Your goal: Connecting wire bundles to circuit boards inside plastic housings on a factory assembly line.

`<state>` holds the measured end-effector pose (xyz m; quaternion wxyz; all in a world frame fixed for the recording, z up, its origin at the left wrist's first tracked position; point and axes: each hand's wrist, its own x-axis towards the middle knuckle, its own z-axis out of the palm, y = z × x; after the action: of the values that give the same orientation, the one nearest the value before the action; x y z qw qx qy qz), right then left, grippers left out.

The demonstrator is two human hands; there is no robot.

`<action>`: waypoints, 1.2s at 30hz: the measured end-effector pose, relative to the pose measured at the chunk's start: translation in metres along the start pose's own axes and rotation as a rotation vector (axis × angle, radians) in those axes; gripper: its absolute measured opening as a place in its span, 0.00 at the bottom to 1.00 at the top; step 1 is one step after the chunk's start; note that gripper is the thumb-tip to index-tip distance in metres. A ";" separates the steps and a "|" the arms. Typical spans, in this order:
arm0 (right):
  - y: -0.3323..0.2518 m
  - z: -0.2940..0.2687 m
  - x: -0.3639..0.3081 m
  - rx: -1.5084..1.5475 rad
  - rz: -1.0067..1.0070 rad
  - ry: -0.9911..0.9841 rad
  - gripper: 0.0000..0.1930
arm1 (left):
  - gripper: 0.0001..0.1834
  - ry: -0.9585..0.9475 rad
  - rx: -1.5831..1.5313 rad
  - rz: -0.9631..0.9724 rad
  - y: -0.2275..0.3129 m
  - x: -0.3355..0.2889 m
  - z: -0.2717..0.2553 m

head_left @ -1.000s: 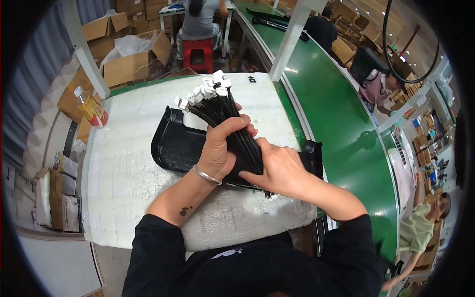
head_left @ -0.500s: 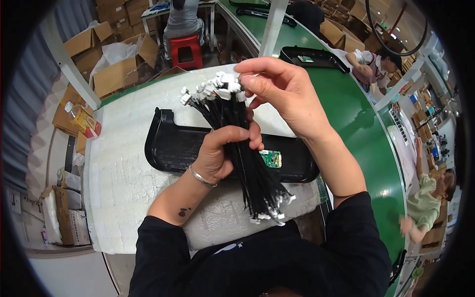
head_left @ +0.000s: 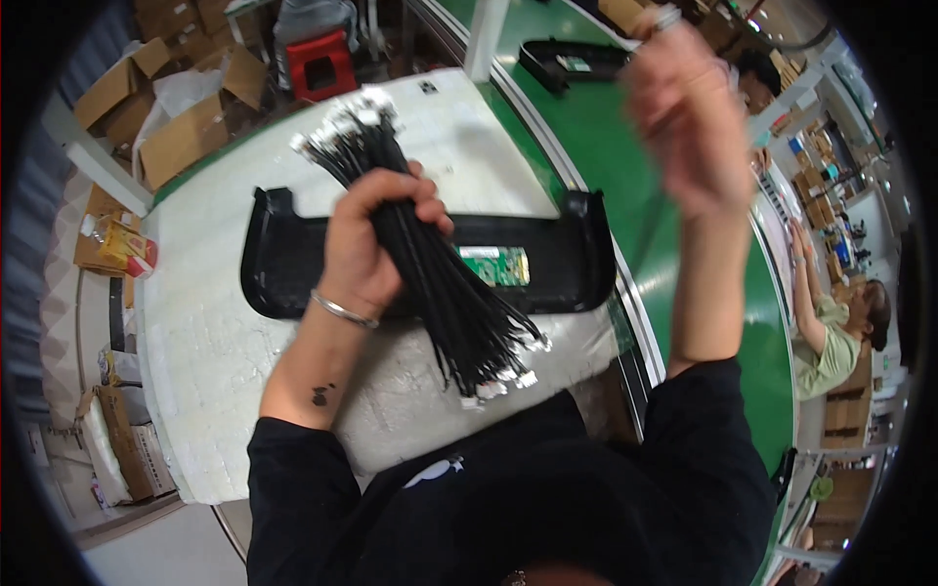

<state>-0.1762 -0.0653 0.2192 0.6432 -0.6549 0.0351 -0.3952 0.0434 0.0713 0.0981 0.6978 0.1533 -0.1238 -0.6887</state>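
My left hand (head_left: pixel 376 234) is wrapped round a thick bundle of black cables (head_left: pixel 420 264) with white connectors at both ends. The bundle slants above a long black plastic housing (head_left: pixel 293 259), which has raised ends and lies on the white padded surface (head_left: pixel 215 352). Inside the housing, a green circuit board (head_left: pixel 508 267) shows just right of the bundle. My right hand (head_left: pixel 689 117) is raised at the upper right, smeared by motion and apart from the bundle. Its fingers are closed on a single cable; a pale connector (head_left: pixel 668 17) shows at the fingertips and a dark blurred strand hangs below.
A green conveyor belt (head_left: pixel 718 293) runs along the right, carrying another black housing (head_left: pixel 557 73) with a board. Open cardboard boxes (head_left: pixel 186 146) and a red stool (head_left: pixel 320 66) stand at the far left. A co-worker in light green (head_left: pixel 835 356) sits beyond the belt.
My right hand has moved from the bundle's connectors up and right over the belt, taking one cable. My left hand and the bundle have shifted slightly left in view.
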 end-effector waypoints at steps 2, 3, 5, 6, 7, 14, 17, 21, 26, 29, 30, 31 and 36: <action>-0.001 -0.039 0.033 0.754 -0.209 -0.536 0.16 | 0.12 -0.089 -0.007 -0.085 0.011 0.006 -0.001; -0.029 -0.045 0.016 0.585 -0.161 -0.328 0.14 | 0.14 -0.158 -0.006 -0.141 0.018 0.010 0.008; -0.055 -0.034 -0.011 -0.391 -0.036 0.046 0.11 | 0.16 -0.227 -0.021 -0.204 0.028 -0.004 0.018; -0.058 -0.020 -0.022 -1.242 0.031 0.188 0.10 | 0.18 -0.274 -0.027 -0.225 0.033 -0.003 0.022; -0.041 -0.006 -0.033 -1.351 0.082 0.142 0.08 | 0.21 -0.295 -0.011 -0.241 0.036 -0.007 0.027; 0.096 -0.033 -0.114 -1.247 0.056 -0.496 0.03 | 0.18 -0.432 0.906 0.013 0.076 -0.009 0.060; 0.113 -0.029 -0.121 -1.564 -0.110 -0.527 0.03 | 0.17 -0.337 1.502 0.089 0.048 0.032 0.086; 0.118 -0.033 -0.129 -1.653 -0.030 -0.608 0.04 | 0.16 -0.120 2.394 0.244 0.014 0.085 0.089; 0.124 -0.033 -0.120 -1.540 -0.005 -0.637 0.04 | 0.28 -0.240 2.280 0.046 -0.023 0.101 -0.029; 0.126 -0.033 -0.119 -1.555 0.000 -0.659 0.04 | 0.26 -0.219 2.355 0.065 -0.031 0.102 -0.035; 0.125 -0.035 -0.119 -1.528 -0.007 -0.653 0.04 | 0.22 -0.207 2.340 0.062 -0.031 0.103 -0.032; 0.125 -0.037 -0.118 -1.502 -0.014 -0.647 0.04 | 0.22 -0.206 2.338 0.067 -0.032 0.105 -0.033; 0.122 -0.030 -0.118 -1.551 -0.017 -0.646 0.03 | 0.22 -0.119 2.417 0.113 -0.037 0.103 -0.036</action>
<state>-0.2177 -0.0455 0.0530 -0.0136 -0.9926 0.1060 -0.0569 0.0249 -0.0301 0.0465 0.1269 0.6685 -0.7255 -0.1033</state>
